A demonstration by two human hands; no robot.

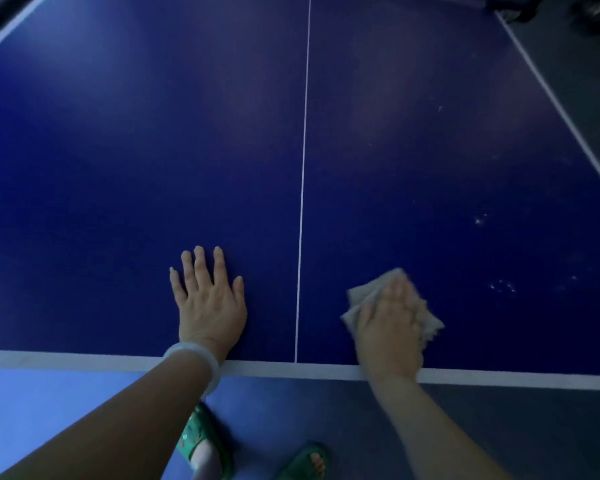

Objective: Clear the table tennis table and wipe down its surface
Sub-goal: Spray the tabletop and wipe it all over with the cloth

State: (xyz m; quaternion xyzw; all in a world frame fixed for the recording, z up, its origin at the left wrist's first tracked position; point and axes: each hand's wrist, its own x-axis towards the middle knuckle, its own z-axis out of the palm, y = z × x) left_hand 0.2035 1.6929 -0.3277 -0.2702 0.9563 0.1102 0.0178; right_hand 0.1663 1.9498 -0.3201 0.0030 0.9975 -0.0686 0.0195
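The blue table tennis table [153, 150] fills the view, with a white centre line and white edge lines. My left hand [210, 299] lies flat on the surface left of the centre line, fingers straight and spread, near the front edge. My right hand [390, 323] presses a crumpled beige cloth [368, 292] onto the surface right of the centre line; hand and cloth are motion-blurred. The cloth sticks out beyond my fingers on the left, the far side and the right. Small whitish specks [499, 287] mark the surface to the right of the cloth.
The table's front edge [84, 358] runs across the lower view and its right edge [568, 123] slants down at the right. Below lies blue and grey floor [499, 427] with my feet in green sandals [201, 434]. Dark objects [596, 12] sit on the floor at the far right.
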